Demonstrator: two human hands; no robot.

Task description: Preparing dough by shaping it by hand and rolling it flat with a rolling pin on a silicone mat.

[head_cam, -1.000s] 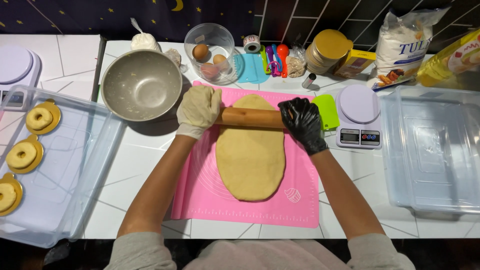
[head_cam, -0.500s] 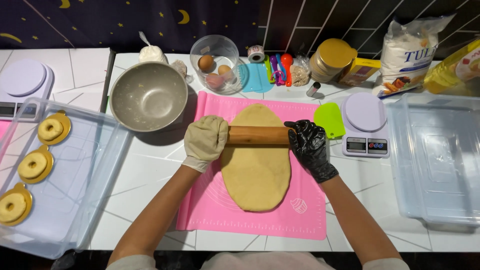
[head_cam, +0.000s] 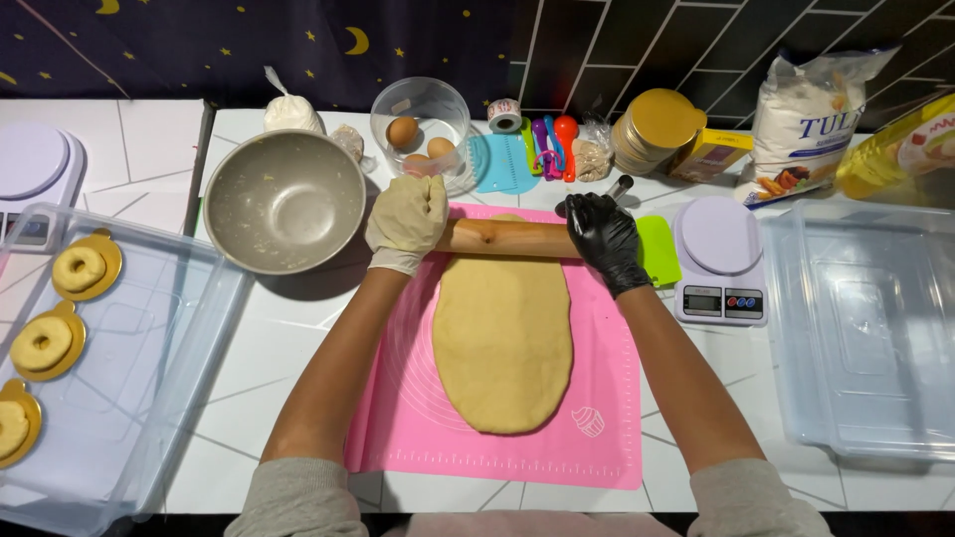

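Rolling pin (head_cam: 509, 238) moved up, hiding the dough's (head_cam: 502, 333) far end.

One cam only, worn on my head, so no 2nd view to overlap. It looked nearly straight down, tilted a bit fwd toward the tiled back wall (head_cam: 696, 40). Fairly close: the white counter (head_cam: 298, 348) filled the frame, my forearms entering from the bottom edge.
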